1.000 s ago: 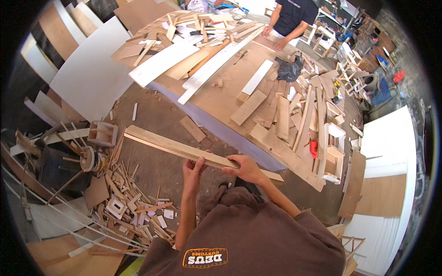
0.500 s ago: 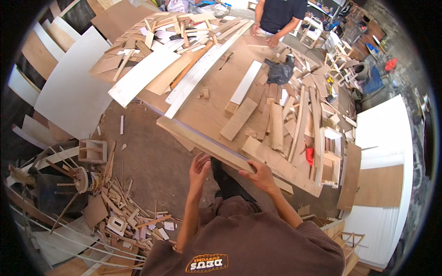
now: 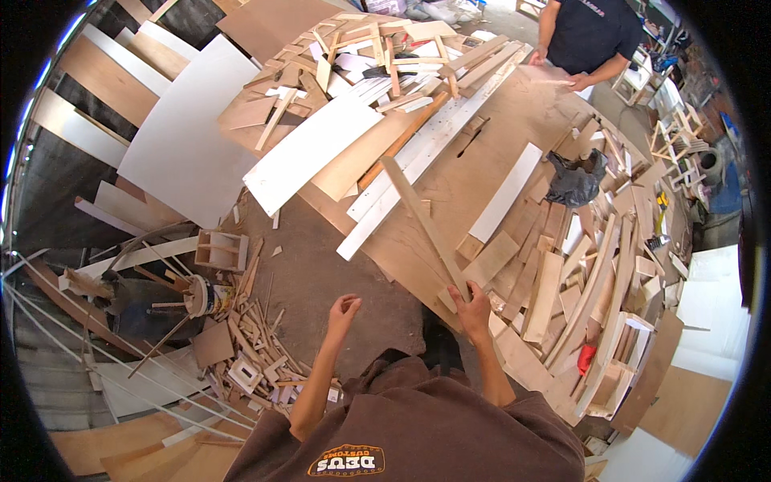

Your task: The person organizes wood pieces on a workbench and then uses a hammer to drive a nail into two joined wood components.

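Note:
A long, narrow wooden strip (image 3: 426, 225) slants across the near part of the big workbench (image 3: 502, 132), its far end by the white-faced boards. My right hand (image 3: 472, 309) is wrapped round the strip's near end, at the bench's front edge. Off to the left, my left hand (image 3: 344, 313) hangs over the floor, fingers loosely bent and nothing visible in them. A white-topped strip (image 3: 506, 193) and a short plank (image 3: 491, 257) lie just beyond my right hand.
Offcuts (image 3: 377, 60) heap up at the bench's far left, beside a wide white panel (image 3: 313, 145). Stacked lumber (image 3: 546, 297) and a black plastic bag (image 3: 577, 177) cover its right. Across it, a person (image 3: 590, 48) handles a flat board (image 3: 546, 75). Scrap wood (image 3: 261, 353) litters the floor.
The strip swung from lying along the bench's front edge to pointing away across it. My left hand came away from it; my right keeps hold. The view shifted left.

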Action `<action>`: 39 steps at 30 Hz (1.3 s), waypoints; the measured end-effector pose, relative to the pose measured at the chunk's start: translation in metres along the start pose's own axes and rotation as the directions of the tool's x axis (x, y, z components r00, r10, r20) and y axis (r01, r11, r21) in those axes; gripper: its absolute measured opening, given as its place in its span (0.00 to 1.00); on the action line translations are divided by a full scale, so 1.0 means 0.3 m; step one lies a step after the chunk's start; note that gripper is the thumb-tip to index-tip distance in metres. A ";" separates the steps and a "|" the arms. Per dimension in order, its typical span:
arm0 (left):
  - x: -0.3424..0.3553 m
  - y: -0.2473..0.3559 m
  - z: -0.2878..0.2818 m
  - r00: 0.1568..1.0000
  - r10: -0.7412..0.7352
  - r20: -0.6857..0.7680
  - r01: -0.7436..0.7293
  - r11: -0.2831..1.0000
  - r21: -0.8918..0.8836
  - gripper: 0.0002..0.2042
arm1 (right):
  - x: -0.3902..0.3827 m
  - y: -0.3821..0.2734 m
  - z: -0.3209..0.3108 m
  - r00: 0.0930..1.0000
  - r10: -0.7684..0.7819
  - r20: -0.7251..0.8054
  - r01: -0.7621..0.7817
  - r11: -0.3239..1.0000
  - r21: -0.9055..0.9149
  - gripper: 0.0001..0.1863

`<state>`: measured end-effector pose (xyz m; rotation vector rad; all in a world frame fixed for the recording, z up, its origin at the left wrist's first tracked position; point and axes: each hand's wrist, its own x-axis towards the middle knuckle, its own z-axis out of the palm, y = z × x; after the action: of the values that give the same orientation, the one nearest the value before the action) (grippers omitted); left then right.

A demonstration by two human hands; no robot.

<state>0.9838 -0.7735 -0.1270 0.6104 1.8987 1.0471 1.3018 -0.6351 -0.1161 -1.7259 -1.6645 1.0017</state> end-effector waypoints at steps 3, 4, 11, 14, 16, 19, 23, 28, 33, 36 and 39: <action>0.107 0.062 0.065 1.000 -0.012 0.003 0.012 0.990 0.139 0.23 | 0.041 0.028 0.033 0.998 0.040 -0.043 -0.042 0.999 -0.028 0.38; 0.120 0.068 0.085 1.000 -0.012 0.015 0.010 0.991 0.133 0.23 | 0.048 0.030 0.040 0.997 0.048 -0.060 -0.051 0.998 -0.045 0.38; 0.250 0.065 0.158 0.989 0.113 0.100 -0.134 0.964 0.228 0.22 | 0.073 0.000 0.089 0.983 0.179 0.029 -0.178 0.984 -0.015 0.43; 0.312 0.074 0.152 0.973 0.188 0.132 -0.225 0.893 0.390 0.23 | 0.058 -0.004 0.133 0.984 0.168 -0.060 -0.168 0.986 0.002 0.38; 0.379 0.084 0.139 0.951 0.270 0.154 -0.310 0.797 0.518 0.24 | 0.050 0.003 0.174 0.977 0.196 -0.080 -0.194 0.980 0.038 0.38; 0.482 0.075 0.107 0.892 0.418 0.173 -0.424 0.637 0.644 0.27 | 0.029 0.015 0.235 0.966 0.200 -0.166 -0.188 0.978 0.086 0.38; 0.619 0.109 0.090 0.849 0.452 0.274 -0.505 0.542 0.671 0.30 | -0.018 -0.018 0.314 0.899 0.350 -0.265 -0.342 0.937 0.075 0.38; 0.718 0.084 0.070 0.752 0.525 0.399 -0.642 0.448 0.622 0.32 | -0.087 -0.078 0.453 0.816 0.464 -0.345 -0.475 0.878 0.058 0.37; 0.728 0.132 0.001 0.665 0.427 0.613 -0.744 0.298 0.598 0.29 | -0.030 -0.091 0.628 0.744 0.471 -0.474 -0.520 0.854 0.032 0.37; 0.788 0.108 -0.057 0.584 0.438 0.683 -0.810 0.269 0.521 0.28 | 0.111 -0.132 0.699 0.683 0.565 -0.463 -0.600 0.795 0.085 0.37; 0.845 0.126 -0.104 0.557 0.349 0.753 -0.826 0.330 0.458 0.28 | 0.241 -0.128 0.758 0.655 0.553 -0.514 -0.608 0.790 0.075 0.36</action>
<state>0.8280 -0.5811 -0.2000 2.1018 1.4948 0.2399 1.0932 -0.5860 -0.2276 -2.4192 -0.8264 0.6015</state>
